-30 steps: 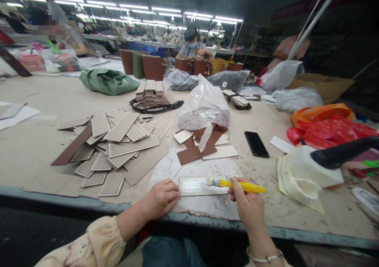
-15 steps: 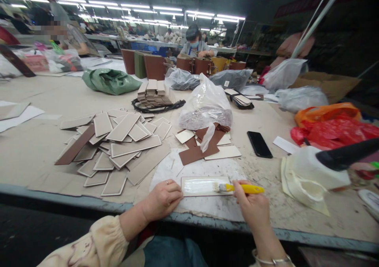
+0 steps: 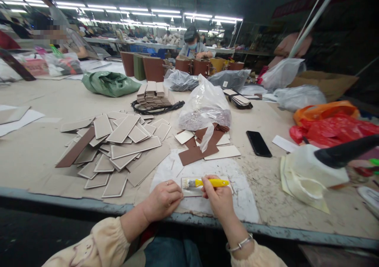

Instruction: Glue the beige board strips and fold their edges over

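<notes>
My left hand (image 3: 166, 198) is closed, its fingertips at the left end of a rectangular leather piece (image 3: 193, 192) that lies flat on white paper (image 3: 245, 196). White wet glue coats the piece's upper face. In my right hand (image 3: 219, 199) is a paintbrush (image 3: 204, 183) with a yellow handle, gripped between thumb and fingers. Its bristles touch the piece near the left end, close to my left fingertips. My right hand covers part of the piece's right half.
Left of my hands spreads a pile of beige-backed pieces (image 3: 122, 135). Ahead, brown pieces (image 3: 198, 155) spill from a clear plastic bag (image 3: 204, 101). To the right are a phone (image 3: 258, 143) and a white cut-open jug (image 3: 308, 168). A co-worker (image 3: 194, 48) sits beyond the table.
My right hand has moved the brush left along the leather piece, from its right end to near its left end. My left hand stays in place.
</notes>
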`<move>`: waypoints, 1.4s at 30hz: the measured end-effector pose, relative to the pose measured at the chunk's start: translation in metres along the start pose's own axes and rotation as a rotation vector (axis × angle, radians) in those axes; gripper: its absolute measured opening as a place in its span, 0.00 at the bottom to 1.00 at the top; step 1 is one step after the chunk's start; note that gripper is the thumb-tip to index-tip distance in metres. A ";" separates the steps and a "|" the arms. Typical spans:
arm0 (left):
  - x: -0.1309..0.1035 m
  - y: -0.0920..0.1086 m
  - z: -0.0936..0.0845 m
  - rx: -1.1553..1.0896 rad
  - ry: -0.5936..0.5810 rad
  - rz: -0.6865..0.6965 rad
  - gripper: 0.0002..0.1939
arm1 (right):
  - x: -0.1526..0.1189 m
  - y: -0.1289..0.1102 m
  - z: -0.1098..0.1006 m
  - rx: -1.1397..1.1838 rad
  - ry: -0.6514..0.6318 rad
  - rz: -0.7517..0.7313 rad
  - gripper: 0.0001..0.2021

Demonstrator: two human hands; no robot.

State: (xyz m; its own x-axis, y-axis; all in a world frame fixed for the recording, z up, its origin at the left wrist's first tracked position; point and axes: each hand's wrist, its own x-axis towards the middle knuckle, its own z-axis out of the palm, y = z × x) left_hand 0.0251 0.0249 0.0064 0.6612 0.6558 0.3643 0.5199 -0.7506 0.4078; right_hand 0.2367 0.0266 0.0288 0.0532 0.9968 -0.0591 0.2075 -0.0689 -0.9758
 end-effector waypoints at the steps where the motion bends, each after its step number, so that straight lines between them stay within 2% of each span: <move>1: 0.000 0.000 0.000 -0.001 -0.001 0.001 0.10 | 0.001 0.002 0.000 -0.017 -0.014 0.003 0.18; 6: 0.001 0.000 -0.001 -0.007 0.000 -0.020 0.10 | 0.007 0.002 -0.010 -0.173 0.041 0.001 0.19; 12: 0.004 0.002 -0.003 -0.025 0.003 -0.022 0.10 | 0.007 -0.001 -0.054 -0.411 0.223 -0.027 0.22; 14: 0.004 0.002 -0.003 -0.028 0.004 -0.022 0.09 | 0.006 -0.002 -0.073 -0.400 0.314 -0.012 0.22; 17: 0.003 0.001 -0.002 -0.021 0.009 -0.021 0.09 | 0.003 -0.004 -0.097 -0.314 0.520 0.059 0.23; 20: 0.002 0.000 -0.001 -0.017 0.008 -0.017 0.08 | 0.001 -0.006 -0.108 -0.232 0.632 0.095 0.22; 22: 0.001 0.000 0.000 -0.019 0.008 -0.021 0.09 | 0.001 -0.005 -0.106 -0.226 0.585 0.099 0.23; 27: 0.003 0.002 0.000 -0.015 0.021 -0.028 0.11 | 0.001 0.006 -0.085 -0.285 0.275 0.015 0.23; 29: 0.004 0.003 -0.001 -0.007 0.023 -0.025 0.12 | 0.001 0.009 -0.084 -0.359 0.214 -0.025 0.22; 31: 0.005 0.004 -0.002 -0.003 0.021 -0.020 0.11 | 0.003 0.010 -0.090 -0.461 0.240 -0.050 0.24; 34: 0.005 0.003 -0.002 -0.010 0.019 -0.011 0.11 | 0.003 0.008 -0.106 -0.606 0.350 -0.084 0.26; 37: 0.005 0.003 -0.003 -0.010 0.023 -0.012 0.10 | 0.002 0.006 -0.112 -0.640 0.407 -0.078 0.27; 39: 0.004 0.003 -0.003 -0.002 0.026 -0.009 0.10 | 0.001 0.008 -0.108 -0.579 0.388 -0.050 0.25; 42: 0.004 0.004 -0.002 0.025 0.029 -0.009 0.10 | 0.002 0.015 -0.101 -0.534 0.273 -0.070 0.22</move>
State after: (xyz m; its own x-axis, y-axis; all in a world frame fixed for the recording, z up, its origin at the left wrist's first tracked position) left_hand 0.0285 0.0247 0.0106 0.6408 0.6641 0.3852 0.5393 -0.7464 0.3898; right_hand 0.3386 0.0234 0.0358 0.2553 0.9585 0.1267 0.6776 -0.0839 -0.7306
